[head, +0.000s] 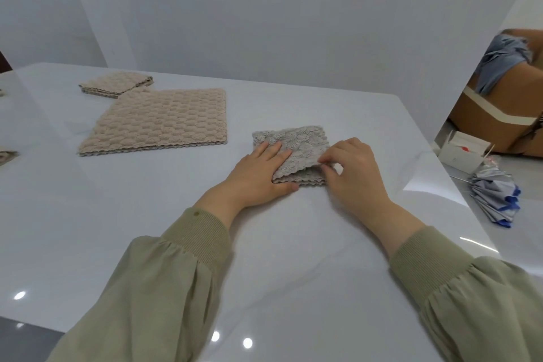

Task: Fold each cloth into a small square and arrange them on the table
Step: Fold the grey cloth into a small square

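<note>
The left hand (261, 170) presses the folded grey cloth (296, 141) flat on the counter (293, 244) while the right hand (352, 173) pinches its top layer; next, the edges likely need squaring.

Looks like spare room at home. Glossy white marble-look table (293, 258) set against bare pale walls (264, 9). At right, on grey tiled floor (531, 185): taped cardboard box (499, 117) with blue garment (499, 62) draped over it, small white carton (461, 153), collapsed umbrella (496, 200) lying loose.
</note>
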`<move>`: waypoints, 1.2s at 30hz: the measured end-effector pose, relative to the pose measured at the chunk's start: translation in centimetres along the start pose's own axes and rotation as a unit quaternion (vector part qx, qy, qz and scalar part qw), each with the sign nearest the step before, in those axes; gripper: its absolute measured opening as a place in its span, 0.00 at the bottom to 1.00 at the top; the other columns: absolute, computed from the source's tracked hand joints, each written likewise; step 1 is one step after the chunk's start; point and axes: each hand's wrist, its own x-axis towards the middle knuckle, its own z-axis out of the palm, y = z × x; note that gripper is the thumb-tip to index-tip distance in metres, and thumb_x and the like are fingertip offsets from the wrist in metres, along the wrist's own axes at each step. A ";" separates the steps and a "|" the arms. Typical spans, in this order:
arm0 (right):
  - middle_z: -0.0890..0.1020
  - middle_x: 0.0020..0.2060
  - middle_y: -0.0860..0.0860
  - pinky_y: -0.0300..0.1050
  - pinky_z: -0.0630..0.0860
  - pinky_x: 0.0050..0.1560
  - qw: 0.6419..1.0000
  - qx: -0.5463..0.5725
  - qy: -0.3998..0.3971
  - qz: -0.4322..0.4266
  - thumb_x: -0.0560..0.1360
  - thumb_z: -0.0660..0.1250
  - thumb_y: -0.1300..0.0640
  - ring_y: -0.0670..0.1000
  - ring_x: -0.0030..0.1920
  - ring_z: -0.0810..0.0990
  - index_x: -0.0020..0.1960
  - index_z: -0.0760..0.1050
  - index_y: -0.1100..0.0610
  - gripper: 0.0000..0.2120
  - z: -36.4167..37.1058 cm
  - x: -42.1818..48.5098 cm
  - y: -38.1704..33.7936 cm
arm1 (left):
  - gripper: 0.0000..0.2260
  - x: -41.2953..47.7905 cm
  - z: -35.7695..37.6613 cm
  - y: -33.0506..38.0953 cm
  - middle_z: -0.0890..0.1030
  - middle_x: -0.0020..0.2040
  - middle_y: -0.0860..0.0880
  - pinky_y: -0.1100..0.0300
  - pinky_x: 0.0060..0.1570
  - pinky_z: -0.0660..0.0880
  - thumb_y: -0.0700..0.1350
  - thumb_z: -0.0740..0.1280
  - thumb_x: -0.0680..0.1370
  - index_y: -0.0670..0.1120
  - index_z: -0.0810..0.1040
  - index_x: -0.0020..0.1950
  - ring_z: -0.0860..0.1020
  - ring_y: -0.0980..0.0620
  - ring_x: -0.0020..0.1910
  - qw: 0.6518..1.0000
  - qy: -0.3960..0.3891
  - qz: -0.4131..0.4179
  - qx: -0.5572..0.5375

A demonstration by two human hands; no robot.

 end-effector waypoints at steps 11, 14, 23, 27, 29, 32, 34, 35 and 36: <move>0.79 0.30 0.49 0.46 0.68 0.41 0.989 -0.056 -0.125 -0.049 0.61 0.70 0.68 0.57 0.35 0.75 0.34 0.79 0.56 0.08 -0.1 -0.8 1.1 | 0.34 -0.5 -0.5 -0.3 0.54 0.77 0.53 0.47 0.74 0.52 0.62 0.67 0.73 0.56 0.59 0.75 0.48 0.53 0.76 0.998 0.016 0.012 -0.057; 0.79 0.31 0.50 0.49 0.73 0.41 0.991 -0.043 -0.127 -0.026 0.61 0.72 0.69 0.57 0.36 0.76 0.35 0.80 0.56 0.09 0.1 -0.8 1.4 | 0.23 -0.9 -1.2 -0.1 0.75 0.64 0.51 0.54 0.67 0.62 0.54 0.75 0.68 0.50 0.78 0.61 0.66 0.50 0.67 0.985 0.127 0.074 -0.086; 0.77 0.29 0.49 0.44 0.64 0.41 0.988 -0.069 -0.116 -0.071 0.62 0.66 0.67 0.56 0.34 0.74 0.34 0.79 0.56 0.08 -0.3 -0.5 1.0 | 0.03 -1.7 -2.3 0.3 0.76 0.38 0.56 0.63 0.46 0.70 0.42 0.74 0.69 0.47 0.81 0.39 0.74 0.56 0.41 0.989 0.103 0.046 -0.100; 0.77 0.29 0.47 0.44 0.64 0.43 0.983 -0.106 -0.132 -0.076 0.64 0.63 0.63 0.55 0.35 0.74 0.32 0.78 0.54 0.07 -0.2 -0.7 0.8 | 0.02 -1.9 -2.4 0.0 0.80 0.39 0.53 0.62 0.47 0.73 0.41 0.75 0.69 0.47 0.83 0.38 0.77 0.56 0.42 0.981 0.079 0.021 -0.175; 0.77 0.28 0.48 0.47 0.70 0.44 0.989 -0.090 -0.104 -0.045 0.66 0.58 0.57 0.54 0.36 0.73 0.32 0.79 0.55 0.11 -0.1 -0.5 0.3 | 0.03 -2.0 -2.6 -0.1 0.80 0.38 0.52 0.63 0.45 0.73 0.42 0.74 0.70 0.47 0.83 0.36 0.77 0.56 0.40 0.975 0.079 0.007 -0.206; 0.80 0.33 0.52 0.49 0.68 0.45 0.996 -0.088 -0.024 -0.004 0.68 0.56 0.58 0.57 0.40 0.75 0.38 0.80 0.59 0.14 0.7 1.4 -0.6 | 0.06 -1.7 -2.5 0.1 0.81 0.38 0.49 0.61 0.43 0.72 0.44 0.72 0.72 0.44 0.83 0.37 0.75 0.56 0.36 0.970 0.085 -0.032 -0.227; 0.82 0.39 0.55 0.50 0.68 0.49 0.995 -0.098 -0.001 0.027 0.69 0.54 0.59 0.59 0.44 0.77 0.44 0.80 0.61 0.16 1.4 3.3 -1.4 | 0.07 -1.5 -2.3 0.4 0.81 0.36 0.48 0.61 0.40 0.72 0.45 0.71 0.73 0.44 0.83 0.37 0.74 0.55 0.34 0.968 0.093 -0.044 -0.231; 0.83 0.43 0.56 0.50 0.68 0.52 0.995 -0.091 -0.019 0.044 0.71 0.53 0.59 0.59 0.48 0.77 0.49 0.80 0.61 0.17 2.0 4.2 -1.9 | 0.07 -1.5 -2.3 0.4 0.82 0.36 0.47 0.61 0.39 0.72 0.45 0.70 0.73 0.44 0.83 0.37 0.75 0.55 0.33 0.966 0.094 -0.047 -0.237; 0.82 0.49 0.56 0.51 0.68 0.56 0.993 -0.086 -0.062 0.060 0.73 0.53 0.59 0.59 0.53 0.76 0.54 0.78 0.61 0.18 2.7 4.9 -2.1 | 0.08 -1.4 -2.3 0.3 0.82 0.35 0.47 0.60 0.38 0.73 0.44 0.69 0.74 0.44 0.83 0.36 0.75 0.55 0.33 0.961 0.094 -0.050 -0.254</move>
